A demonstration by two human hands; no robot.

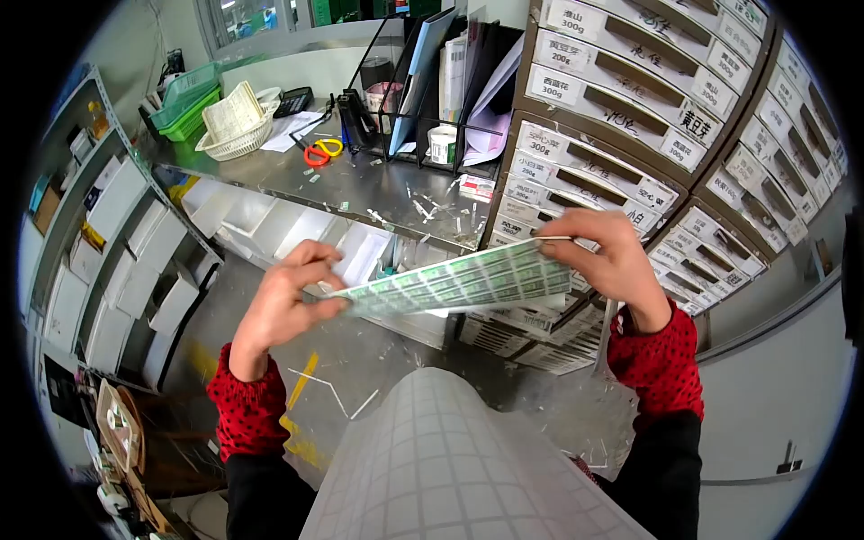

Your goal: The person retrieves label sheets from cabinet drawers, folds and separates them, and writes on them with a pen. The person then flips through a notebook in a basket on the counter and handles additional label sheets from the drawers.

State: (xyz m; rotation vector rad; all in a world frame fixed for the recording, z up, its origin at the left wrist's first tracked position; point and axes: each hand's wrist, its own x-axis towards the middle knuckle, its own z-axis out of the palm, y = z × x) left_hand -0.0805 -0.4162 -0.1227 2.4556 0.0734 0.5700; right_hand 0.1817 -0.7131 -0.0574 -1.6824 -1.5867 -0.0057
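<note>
Green sheet (463, 279), rack (489, 61) with folder (419, 81)

Basically a head-worn wide-angle cam looking forward and steeply down past the wearer's own front, with the left hand (283, 292) and right hand (607, 254) up close and the metal desk's (360, 191) front edge farther out.

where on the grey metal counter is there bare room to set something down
The grey metal counter has a narrow bare strip between the white woven basket and the front edge. Its right end is crowded with white paper scraps near the black wire file rack.
</note>
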